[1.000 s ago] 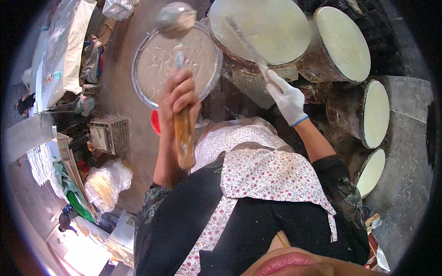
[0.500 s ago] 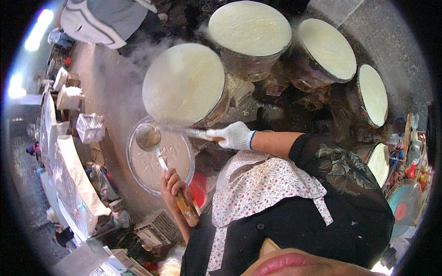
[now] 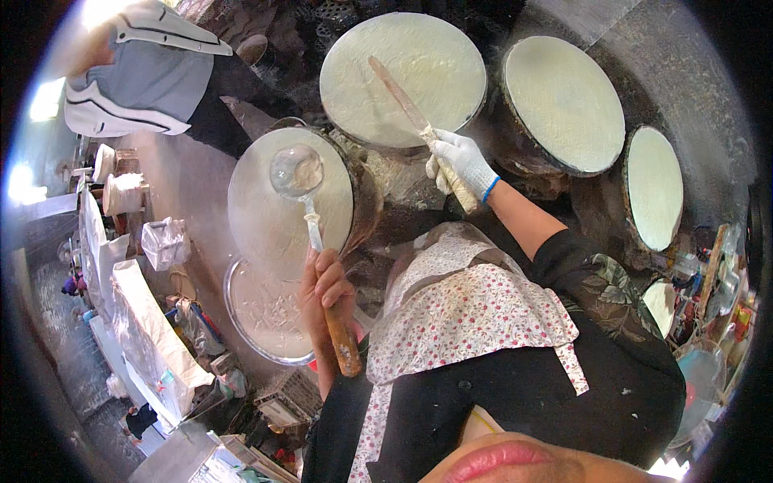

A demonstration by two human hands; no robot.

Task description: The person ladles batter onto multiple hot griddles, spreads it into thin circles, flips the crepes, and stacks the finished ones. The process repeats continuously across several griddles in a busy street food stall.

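A row of big round griddles fills the far side, each covered edge to edge with a pale thin sheet of batter. The largest one [image 3: 403,76] sits straight ahead, with another [image 3: 564,101] just to its right and a third [image 3: 654,187] further round the curve. Nearer the person, to the left, a greyer griddle [image 3: 278,209] has only a thin wet film on it, and below that, half tucked under its edge, stands a wide metal basin of batter [image 3: 262,314].

The person wears a flowered apron [image 3: 475,314] over dark clothes. Someone else in a grey top with black stripes [image 3: 137,72] stands at the far left, apart from the work.

The left hand [image 3: 326,282] is bare, fingers wrapped tight round the wooden handle of a ladle [image 3: 296,171]. The handle slopes up and away from the fist, and the bowl hangs over the upper part of the greyer griddle, with some pale batter showing in it.

The right hand [image 3: 459,161] wears a white glove with a blue cuff and is clenched on the handle of a long flat spatula [image 3: 398,88]. The blade reaches out up and to the left, lying across the batter on the largest griddle, near its middle.
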